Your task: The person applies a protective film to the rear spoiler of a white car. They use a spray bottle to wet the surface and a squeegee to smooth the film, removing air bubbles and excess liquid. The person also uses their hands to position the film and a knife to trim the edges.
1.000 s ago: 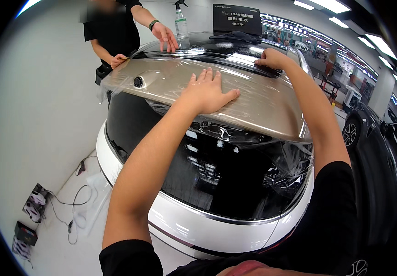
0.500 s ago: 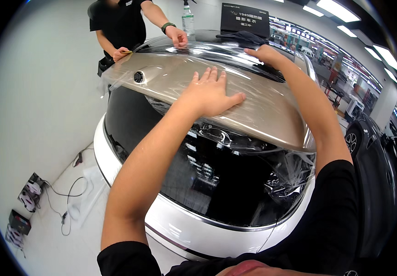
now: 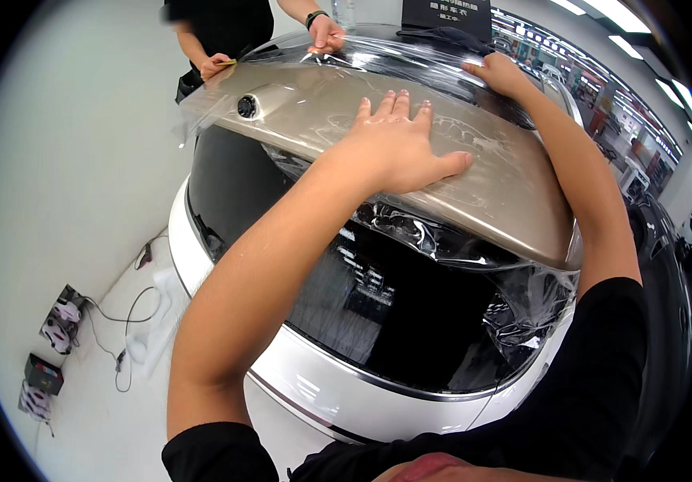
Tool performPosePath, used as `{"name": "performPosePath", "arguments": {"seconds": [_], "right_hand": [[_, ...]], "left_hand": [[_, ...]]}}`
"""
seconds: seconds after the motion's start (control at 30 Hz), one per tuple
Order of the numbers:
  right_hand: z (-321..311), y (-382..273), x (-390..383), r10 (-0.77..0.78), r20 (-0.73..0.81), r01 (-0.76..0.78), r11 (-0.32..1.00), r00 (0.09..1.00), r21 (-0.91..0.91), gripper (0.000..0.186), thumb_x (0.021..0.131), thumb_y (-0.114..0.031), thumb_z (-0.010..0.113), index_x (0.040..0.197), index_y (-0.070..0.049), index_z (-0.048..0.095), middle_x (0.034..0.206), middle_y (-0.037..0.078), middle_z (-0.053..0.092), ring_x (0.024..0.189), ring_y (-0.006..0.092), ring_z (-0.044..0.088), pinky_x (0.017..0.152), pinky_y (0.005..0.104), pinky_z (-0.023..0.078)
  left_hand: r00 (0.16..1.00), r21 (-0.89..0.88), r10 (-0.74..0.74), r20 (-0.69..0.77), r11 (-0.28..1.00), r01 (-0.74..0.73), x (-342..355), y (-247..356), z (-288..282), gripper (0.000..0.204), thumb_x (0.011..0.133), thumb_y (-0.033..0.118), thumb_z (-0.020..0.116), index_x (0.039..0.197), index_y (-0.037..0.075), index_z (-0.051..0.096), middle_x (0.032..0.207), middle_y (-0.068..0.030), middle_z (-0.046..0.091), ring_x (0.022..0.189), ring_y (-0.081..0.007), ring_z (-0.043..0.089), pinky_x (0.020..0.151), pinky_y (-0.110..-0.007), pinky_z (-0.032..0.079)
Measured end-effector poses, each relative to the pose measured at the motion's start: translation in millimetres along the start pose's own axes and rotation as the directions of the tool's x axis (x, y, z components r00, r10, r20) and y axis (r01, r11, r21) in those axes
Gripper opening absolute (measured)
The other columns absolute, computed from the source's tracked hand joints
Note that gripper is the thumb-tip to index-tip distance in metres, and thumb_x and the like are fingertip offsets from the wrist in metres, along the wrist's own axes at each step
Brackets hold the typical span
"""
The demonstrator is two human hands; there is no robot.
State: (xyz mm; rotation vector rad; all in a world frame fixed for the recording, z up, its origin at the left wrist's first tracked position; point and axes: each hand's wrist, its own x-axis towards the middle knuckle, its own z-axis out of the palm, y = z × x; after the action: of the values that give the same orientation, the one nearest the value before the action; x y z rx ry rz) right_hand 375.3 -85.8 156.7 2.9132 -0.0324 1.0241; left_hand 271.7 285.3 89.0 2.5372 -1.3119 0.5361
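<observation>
4 hands are on the job here — 2 belong to the person wearing the camera, 2 to a co-worker across the car. There is 1 white car (image 3: 338,386), seen from its rear, with 1 dark rear window (image 3: 394,313) and 1 champagne-coloured spoiler panel (image 3: 490,193) along the top edge of that glass. Over the panel lies 1 sheet of clear protective film (image 3: 410,60), wrinkled and hanging loose at the right end, where it bunches down over the glass.

The panel's long axis runs from upper left to lower right in the view, across the width of the car; its left tip, with 1 small round black fitting (image 3: 247,106), points toward the co-worker.

The left hand (image 3: 398,145) lies flat on the film-covered panel near its middle, fingers spread and pointing away, thumb out to the right — pressing, gripping nothing. The right hand (image 3: 497,74) rests at the far edge of the panel, fingers curled over the film there; whether it pinches the film I cannot tell.

The co-worker's near hand (image 3: 216,64) holds a small yellow tool (image 3: 227,62) at the panel's left tip, and the other, wristwatch hand (image 3: 324,34) touches the film at the far edge.

On the pale floor at left lie 1 tangle of cables (image 3: 125,321) and a few small devices (image 3: 45,373).
</observation>
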Motion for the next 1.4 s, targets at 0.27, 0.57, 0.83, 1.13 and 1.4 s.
{"name": "performPosePath", "arguments": {"seconds": [0.27, 0.57, 0.83, 1.13, 1.4], "right_hand": [[-21.4, -26.0, -17.0, 0.112, -0.131, -0.100, 0.990, 0.985, 0.101, 0.073, 0.088, -0.067, 0.063, 0.068, 0.003, 0.063, 0.071, 0.022, 0.066, 0.071, 0.0373, 0.066, 0.070, 0.0476, 0.050], [-43.1, -14.6, -9.3, 0.071, -0.168, -0.057, 0.994, 0.983, 0.089, 0.072, 0.089, -0.067, 0.063, 0.064, 0.001, 0.058, 0.063, 0.017, 0.059, 0.062, 0.0309, 0.060, 0.064, 0.0445, 0.047], [-14.4, -24.8, -9.0, 0.099, -0.075, -0.104, 0.992, 0.992, -0.070, 0.067, 0.092, -0.066, 0.058, 0.078, -0.001, 0.064, 0.082, 0.017, 0.069, 0.082, 0.0369, 0.069, 0.073, 0.0476, 0.052], [-54.5, -73.1, -3.2, 0.239, 0.355, -0.326, 0.921, 0.904, 0.211, 0.063, 0.087, -0.067, 0.068, 0.072, -0.006, 0.063, 0.067, 0.003, 0.060, 0.054, 0.0132, 0.056, 0.049, 0.0288, 0.044], [-29.1, -195.6, 78.8, 0.366, 0.499, -0.516, 0.833, 0.785, 0.201, 0.063, 0.080, -0.063, 0.078, 0.085, 0.000, 0.068, 0.070, 0.004, 0.060, 0.055, 0.0103, 0.051, 0.050, 0.0254, 0.041]], "left_hand": [[0.964, -0.012, -0.261, 0.052, 0.965, 0.262, 18.9, -61.4, -3.3, 0.104, 0.093, 0.074, 0.039, 0.150, -0.013, 0.032, 0.157, -0.0332, 0.031, 0.149, -0.0449, 0.026, 0.123, -0.051, 0.018], [0.998, -0.060, -0.057, 0.037, 0.996, 0.059, 16.7, -127.5, -16.5, 0.082, 0.105, 0.056, 0.032, 0.150, -0.012, 0.033, 0.159, -0.0289, 0.030, 0.151, -0.0359, 0.027, 0.124, -0.040, 0.021], [0.990, -0.169, 0.029, 0.138, 0.986, -0.005, 4.2, -134.3, -27.2, 0.071, 0.106, 0.051, 0.035, 0.157, 0.002, 0.031, 0.165, -0.0157, 0.027, 0.154, -0.0295, 0.023, 0.125, -0.038, 0.018], [0.849, -0.017, 0.523, -0.078, 0.850, -0.526, -69.0, -108.9, -35.7, 0.078, 0.101, 0.053, 0.047, 0.151, -0.005, 0.035, 0.158, -0.0256, 0.035, 0.148, -0.0375, 0.032, 0.122, -0.043, 0.027], [0.722, -0.118, 0.590, -0.362, 0.739, -0.663, -49.5, -146.7, -24.6, 0.080, 0.089, 0.044, 0.072, 0.137, -0.014, 0.046, 0.142, -0.0344, 0.048, 0.137, -0.0426, 0.046, 0.117, -0.045, 0.036]]}}
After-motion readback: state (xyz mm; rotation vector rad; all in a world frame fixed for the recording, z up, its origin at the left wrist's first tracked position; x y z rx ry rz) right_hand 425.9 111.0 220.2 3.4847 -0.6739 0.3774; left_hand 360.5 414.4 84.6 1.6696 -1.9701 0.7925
